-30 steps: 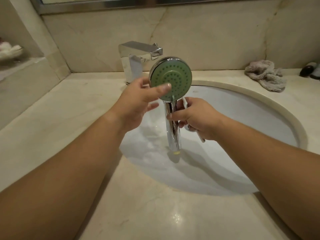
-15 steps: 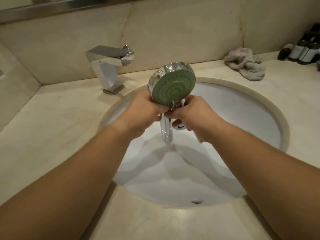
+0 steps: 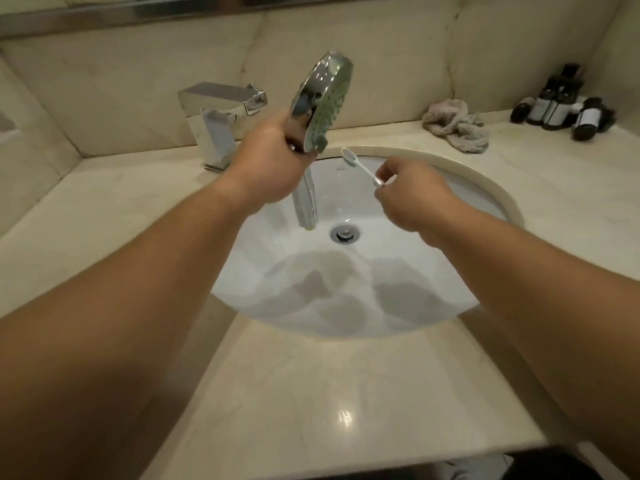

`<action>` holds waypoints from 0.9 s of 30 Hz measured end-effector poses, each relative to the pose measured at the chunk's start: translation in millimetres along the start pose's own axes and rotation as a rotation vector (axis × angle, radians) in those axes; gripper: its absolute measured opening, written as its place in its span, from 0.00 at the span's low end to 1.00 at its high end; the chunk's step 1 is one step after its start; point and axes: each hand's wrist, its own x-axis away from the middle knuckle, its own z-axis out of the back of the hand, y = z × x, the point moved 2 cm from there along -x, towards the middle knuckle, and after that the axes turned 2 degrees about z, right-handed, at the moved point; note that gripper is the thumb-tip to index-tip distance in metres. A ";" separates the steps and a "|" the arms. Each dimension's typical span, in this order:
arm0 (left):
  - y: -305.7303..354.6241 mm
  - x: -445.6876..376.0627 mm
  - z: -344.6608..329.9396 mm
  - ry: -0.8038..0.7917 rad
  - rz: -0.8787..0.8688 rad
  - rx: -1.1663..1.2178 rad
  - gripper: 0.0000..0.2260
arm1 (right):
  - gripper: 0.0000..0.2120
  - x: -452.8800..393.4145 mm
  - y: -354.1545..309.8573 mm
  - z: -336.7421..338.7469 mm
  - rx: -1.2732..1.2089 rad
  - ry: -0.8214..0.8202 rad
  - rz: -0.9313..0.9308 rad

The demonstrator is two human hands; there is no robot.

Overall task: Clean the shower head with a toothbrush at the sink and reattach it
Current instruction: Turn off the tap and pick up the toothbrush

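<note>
Over the white oval sink basin (image 3: 398, 306), left hand (image 3: 273, 164) has fingers wrapped round the neck of the chrome shower head with green spray face (image 3: 322, 102), disc up, face turned right, handle hanging toward the round metal drain (image 3: 345, 234). Right hand (image 3: 412, 195) pinches the white plastic toothbrush (image 3: 360, 166) by its handle, bristle end pointing up-left, just beside the shower head, apart from it. Square chrome faucet (image 3: 221, 116) back left; crumpled grey cloth (image 3: 457, 126) and dark small bottles (image 3: 561, 109) on beige marble counter (image 3: 346, 410).
</note>
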 end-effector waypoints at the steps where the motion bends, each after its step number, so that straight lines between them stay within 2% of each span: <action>1: 6.9 0.1 5.5 0.018 -0.031 -0.029 0.07 | 0.10 0.5 -4.8 6.7 0.012 0.033 0.021; 3: 19.3 0.7 13.3 0.067 -0.077 -0.091 0.11 | 0.10 -0.6 -13.3 20.3 0.010 0.133 0.063; 6: 20.5 6.1 9.3 0.079 -0.094 -0.118 0.04 | 0.11 5.4 -13.9 28.4 0.116 0.230 0.097; 9: -5.0 16.3 -16.7 -0.092 -0.062 -0.359 0.05 | 0.12 18.4 0.0 17.1 0.344 0.055 0.056; 10: -9.9 18.9 -20.8 -0.102 -0.045 -0.383 0.05 | 0.13 21.4 2.3 17.5 0.354 0.047 0.046; 12: 1.4 17.8 -15.7 -0.012 -0.054 -0.325 0.04 | 0.14 20.4 -2.3 28.8 0.310 0.141 0.070; 14: 21.7 11.1 -0.4 0.101 -0.118 -0.166 0.03 | 0.13 15.8 -11.7 42.5 0.280 0.262 0.129; 16: 36.5 9.1 8.2 0.107 -0.173 -0.107 0.03 | 0.13 16.6 -13.3 46.7 0.271 0.329 0.157; 17: 35.6 9.4 4.5 0.072 -0.185 -0.170 0.02 | 0.13 19.0 -9.8 43.8 0.298 0.313 0.149; 20: 6.6 19.2 -25.1 -0.121 -0.103 -0.428 0.03 | 0.13 29.8 6.1 24.8 0.470 0.091 0.100; 22: 1.5 19.0 -27.4 -0.054 -0.095 -0.392 0.05 | 0.13 29.7 5.3 28.8 0.457 0.105 0.099; 25: 20.6 9.0 -3.3 0.165 -0.179 -0.234 0.08 | 0.13 22.7 -7.5 49.8 0.370 0.283 0.160; 27: 23.6 8.6 3.5 0.203 -0.219 -0.183 0.09 | 0.13 24.7 -8.1 54.5 0.327 0.348 0.169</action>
